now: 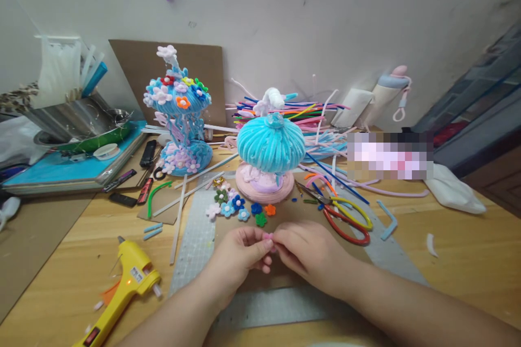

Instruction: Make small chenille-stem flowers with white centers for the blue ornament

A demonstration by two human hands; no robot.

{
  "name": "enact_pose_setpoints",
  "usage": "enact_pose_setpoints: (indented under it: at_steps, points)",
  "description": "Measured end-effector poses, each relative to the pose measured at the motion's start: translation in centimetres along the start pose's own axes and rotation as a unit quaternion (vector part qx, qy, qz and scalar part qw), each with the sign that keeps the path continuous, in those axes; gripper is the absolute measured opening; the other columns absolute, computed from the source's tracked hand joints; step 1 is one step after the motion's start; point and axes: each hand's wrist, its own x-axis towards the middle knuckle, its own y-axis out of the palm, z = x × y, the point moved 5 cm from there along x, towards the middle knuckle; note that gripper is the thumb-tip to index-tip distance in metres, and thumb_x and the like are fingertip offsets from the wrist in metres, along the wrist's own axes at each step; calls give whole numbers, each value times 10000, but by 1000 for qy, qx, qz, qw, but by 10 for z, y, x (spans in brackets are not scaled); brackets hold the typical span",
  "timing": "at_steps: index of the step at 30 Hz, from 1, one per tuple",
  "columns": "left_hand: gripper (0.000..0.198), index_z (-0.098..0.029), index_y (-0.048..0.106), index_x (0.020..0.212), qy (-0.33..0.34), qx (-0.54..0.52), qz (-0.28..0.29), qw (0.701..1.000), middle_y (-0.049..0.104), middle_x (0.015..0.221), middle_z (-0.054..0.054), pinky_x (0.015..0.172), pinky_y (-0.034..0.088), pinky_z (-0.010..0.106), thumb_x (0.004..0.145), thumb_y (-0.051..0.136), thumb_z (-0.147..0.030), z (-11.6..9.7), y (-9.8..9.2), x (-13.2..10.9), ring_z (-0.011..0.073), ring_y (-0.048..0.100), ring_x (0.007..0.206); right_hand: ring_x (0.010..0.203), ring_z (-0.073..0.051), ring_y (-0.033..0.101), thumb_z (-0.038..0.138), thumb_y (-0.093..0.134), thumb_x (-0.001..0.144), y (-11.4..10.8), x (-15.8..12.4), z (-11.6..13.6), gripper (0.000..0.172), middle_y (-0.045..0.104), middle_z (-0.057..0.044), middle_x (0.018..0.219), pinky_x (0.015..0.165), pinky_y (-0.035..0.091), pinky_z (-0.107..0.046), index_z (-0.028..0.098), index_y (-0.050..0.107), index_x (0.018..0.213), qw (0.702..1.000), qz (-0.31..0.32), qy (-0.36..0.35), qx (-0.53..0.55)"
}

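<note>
A small pink piece (269, 237) sits between the two hands, above a cardboard sheet (277, 279) that lies on a grey cutting mat (293, 306) near the desk's (459, 282) front edge. The left hand (244, 249) pinches it between thumb and forefinger, while the right hand's (313, 249) fingertips nip its other side, partly hidden. The step in hand looks like shaping this piece; the next move seems to call for a steady left pinch and small right-finger adjustments. Just beyond lie loose fuzzy flowers (238, 203), then a turquoise dome (271, 142) on a pink base (248, 190), with scissors (330, 208) to the right. Toward the desk's left front lies a yellow glue gun (136, 265). Along its back edge, a flower-covered blue model (181, 92) stands left of heaped coloured stems (254, 111), before a grey wall (260, 21).
</note>
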Motion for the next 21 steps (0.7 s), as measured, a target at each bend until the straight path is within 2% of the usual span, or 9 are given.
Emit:
enact_pose_setpoints:
  at_steps: [8,12,16,19,21]
  points:
    - [361,-90,618,650,7,-4,-16,1000,628,616,25,482,444,201,531,802,-378,3,-1,2,65,513,482,702,-152,538,163,394,905,-1,0,1,143,618,-49,806,625,396,-270,171,535,886,1000,-5,-5,12]
    - [386,-117,570,599,58,5,-60,997,594,521,-9,437,417,204,483,805,-400,-1,0,1,66,483,418,679,-147,520,142,422,872,-3,1,1,108,604,-38,782,608,381,-259,176,524,889,998,-24,5,54]
    - [238,-136,574,612,121,33,-90,988,555,504,-33,461,401,199,577,752,-291,-9,4,-6,73,478,438,636,-134,496,140,440,838,-6,4,4,121,573,-19,705,580,366,-243,184,546,802,985,-56,65,149]
    - [119,-154,588,638,185,95,-90,974,561,572,-20,505,407,211,678,675,-226,-15,5,-14,93,500,505,581,-112,457,175,474,813,-6,6,0,114,520,9,638,532,344,-219,176,542,722,941,-81,179,275]
    - [84,-166,609,668,245,168,-90,951,583,638,1,564,419,227,729,638,-217,-21,5,-20,116,530,584,526,-89,401,232,521,788,0,7,-4,121,459,32,593,485,310,-202,164,519,688,877,-72,260,397]
